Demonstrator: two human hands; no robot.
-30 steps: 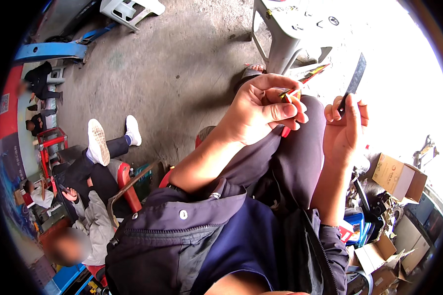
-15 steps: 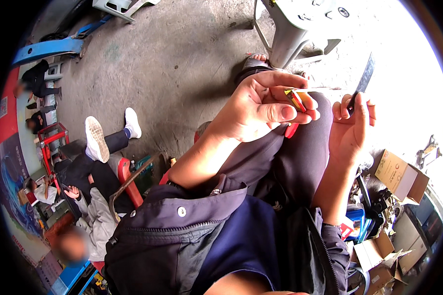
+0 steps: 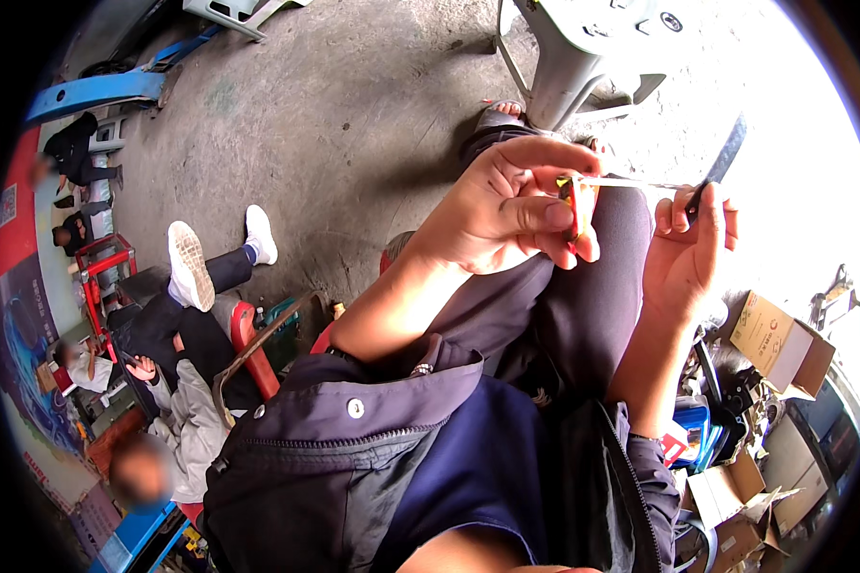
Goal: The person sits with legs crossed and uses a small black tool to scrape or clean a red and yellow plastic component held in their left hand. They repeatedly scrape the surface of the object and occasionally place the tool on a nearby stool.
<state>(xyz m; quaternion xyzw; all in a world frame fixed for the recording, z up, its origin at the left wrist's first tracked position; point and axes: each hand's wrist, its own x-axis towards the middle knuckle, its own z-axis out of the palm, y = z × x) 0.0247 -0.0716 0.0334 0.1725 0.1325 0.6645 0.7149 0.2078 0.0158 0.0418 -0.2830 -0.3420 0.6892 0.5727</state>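
Beyond the knees, on the concrete floor [image 3: 354, 124], a grey stool [image 3: 564, 81] is placed, with small items scattered on its top. By the right forearm, the side is crowded by open cardboard boxes [image 3: 769, 334] and loose clutter. At the left, the floor is taken up by the stretched legs of a seated person [image 3: 186, 420] in a grey top; farther off, a blue beam [image 3: 100, 95] and a white stool [image 3: 248, 17] are seen.

Two stools, two white shoes [image 3: 190, 267] and at least two boxes are counted. One red-and-yellow piece [image 3: 574, 205] is pinched between thumb and fingers of the left hand [image 3: 516, 215], above the thigh, partly covered by the fingers. One dark blade [image 3: 726, 153] is gripped in the right hand [image 3: 693, 244], pointed up and outward. Between the hands one thin pale strip [image 3: 631, 182] is stretched; whether the blade is touched by it cannot be told.
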